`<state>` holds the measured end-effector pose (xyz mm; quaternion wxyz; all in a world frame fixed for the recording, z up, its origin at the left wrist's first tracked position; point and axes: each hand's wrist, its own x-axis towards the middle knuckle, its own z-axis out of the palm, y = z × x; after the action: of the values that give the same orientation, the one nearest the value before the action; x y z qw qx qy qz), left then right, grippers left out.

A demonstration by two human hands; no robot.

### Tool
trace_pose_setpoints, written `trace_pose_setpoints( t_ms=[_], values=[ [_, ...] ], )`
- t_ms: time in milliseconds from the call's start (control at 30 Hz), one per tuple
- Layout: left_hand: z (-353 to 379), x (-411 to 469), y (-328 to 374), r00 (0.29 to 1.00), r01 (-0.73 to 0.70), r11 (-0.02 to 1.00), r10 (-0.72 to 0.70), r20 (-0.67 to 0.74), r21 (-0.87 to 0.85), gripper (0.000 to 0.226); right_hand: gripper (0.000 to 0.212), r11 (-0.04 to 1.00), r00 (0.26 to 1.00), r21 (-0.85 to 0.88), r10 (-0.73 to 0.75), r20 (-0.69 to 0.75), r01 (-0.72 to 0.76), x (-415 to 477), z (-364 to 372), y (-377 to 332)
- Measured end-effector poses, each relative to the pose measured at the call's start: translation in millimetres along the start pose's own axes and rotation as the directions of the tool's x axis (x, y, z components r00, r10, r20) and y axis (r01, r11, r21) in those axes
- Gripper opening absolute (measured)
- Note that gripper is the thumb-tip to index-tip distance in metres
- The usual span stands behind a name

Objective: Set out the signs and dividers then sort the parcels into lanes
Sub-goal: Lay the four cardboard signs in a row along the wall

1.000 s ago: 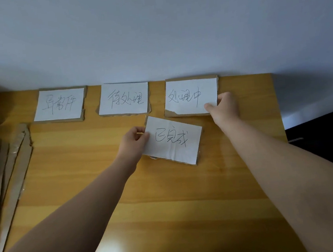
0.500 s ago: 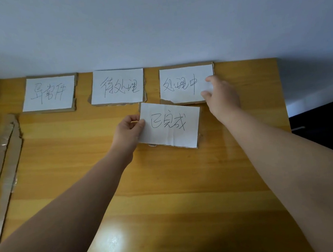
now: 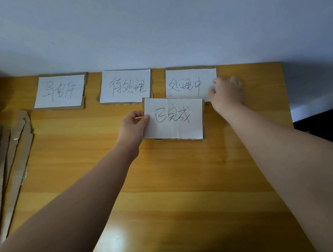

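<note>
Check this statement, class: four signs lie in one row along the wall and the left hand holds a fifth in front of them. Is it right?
Wrong count. The head view shows three signs along the wall; the left hand holds a fourth sign in front of them.

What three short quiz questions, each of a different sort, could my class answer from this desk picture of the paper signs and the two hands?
1. How many signs lie in the row along the wall?
2. True or false: the right hand rests on the leftmost sign.
3. The left hand pinches the fourth sign by which edge? A left, B right, C far.

Key: 1. Three. 2. False; it touches the right end of the third sign. 3. A.
</note>
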<state>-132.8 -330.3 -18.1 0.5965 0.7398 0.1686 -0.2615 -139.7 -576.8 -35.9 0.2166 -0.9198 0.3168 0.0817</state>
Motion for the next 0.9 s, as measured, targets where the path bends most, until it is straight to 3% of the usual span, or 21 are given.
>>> trace_pose_setpoints(
  t_ms=[133,333,467,500,567,633,667,800,900],
  values=[
    [-1.3,-13.9,7.3,1.0,-0.025,1.0,0.025,0.007,-0.015,0.005,0.042,0.988,1.0,0.155,-0.008,-0.029,0.013,-23.5,-13.1,10.1],
    [8.7,-46.9,13.2,0.997,-0.066,0.995,0.068,0.025,-0.071,0.005,0.039,0.917,0.988,0.37,-0.126,-0.086,0.149,-82.0,-30.6,31.7],
    [33.0,-68.2,15.8,0.996,-0.079,0.987,0.085,0.041,-0.141,0.011,0.056,0.844,0.998,0.535,-0.01,-0.06,0.041,-116.2,-32.8,45.6],
    [40.5,-73.7,17.0,0.994,-0.087,0.985,0.096,0.053,-0.152,0.011,0.061,0.778,0.999,0.628,0.048,0.001,-0.038,-120.5,-33.1,48.4],
    [54.1,-81.8,20.0,0.991,-0.109,0.982,0.12,0.065,-0.154,0.008,0.06,0.512,0.977,0.833,0.129,0.167,-0.21,-124.7,-37.0,54.3],
    [64.8,-86.0,24.1,0.986,-0.14,0.982,0.15,0.074,-0.125,0.011,0.041,0.198,0.942,0.923,0.126,0.309,-0.33,-124.6,-45.6,59.8],
    [69.2,-86.1,26.0,0.983,-0.157,0.983,0.166,0.082,-0.1,0.011,0.032,0.141,0.941,0.932,0.114,0.319,-0.333,-124.4,-49.5,63.0],
    [84.8,-82.0,32.4,0.973,-0.204,0.979,0.203,0.113,-0.007,0.007,0.046,0.222,0.955,0.932,0.139,0.262,-0.288,-125.9,-54.3,72.2],
    [98.6,-77.8,35.2,0.96,-0.245,0.964,0.226,0.165,0.102,0.007,0.054,0.228,0.95,0.936,0.224,0.217,-0.267,-121.3,-58.3,82.7]
  ],
)
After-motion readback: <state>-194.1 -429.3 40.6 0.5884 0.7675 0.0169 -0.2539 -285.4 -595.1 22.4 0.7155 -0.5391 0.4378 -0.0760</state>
